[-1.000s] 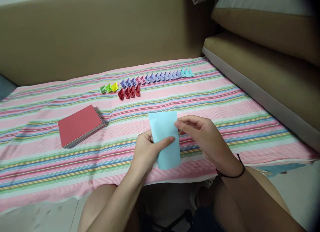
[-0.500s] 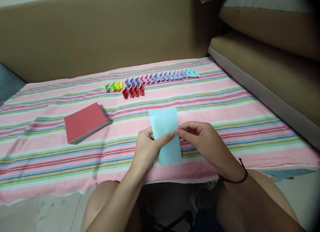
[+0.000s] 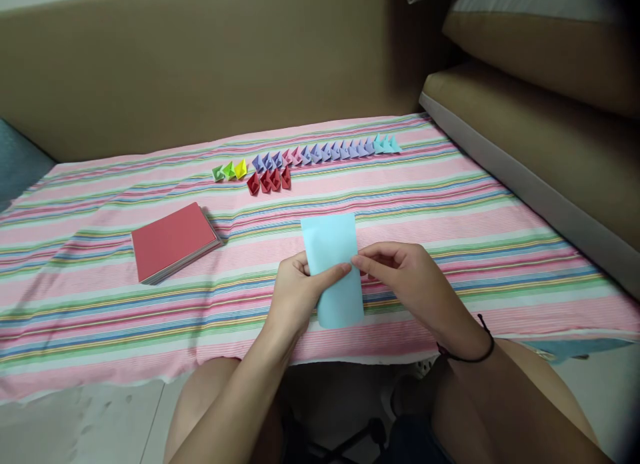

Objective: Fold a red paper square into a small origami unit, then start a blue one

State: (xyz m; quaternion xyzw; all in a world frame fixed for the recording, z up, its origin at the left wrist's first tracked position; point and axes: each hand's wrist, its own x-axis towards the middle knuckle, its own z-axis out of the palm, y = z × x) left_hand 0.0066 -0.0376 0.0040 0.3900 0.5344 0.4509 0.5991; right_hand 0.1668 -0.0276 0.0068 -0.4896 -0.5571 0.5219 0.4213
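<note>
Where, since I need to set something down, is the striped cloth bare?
Bare striped cloth lies between the red-topped stack and the left hand, and from the right hand across to the cushions. It is crowded at the back, along the folded papers, and where both hands touch the blue sheet.

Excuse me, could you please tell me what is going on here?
A person's left hand holds a light-blue rectangular piece of paper, thumb across its front, while the right hand pinches its right edge. A red-topped rectangular stack lies to the left on a pink striped cloth. Beyond sit small folded paper shapes in several colours, four dark red ones nearer.
</note>
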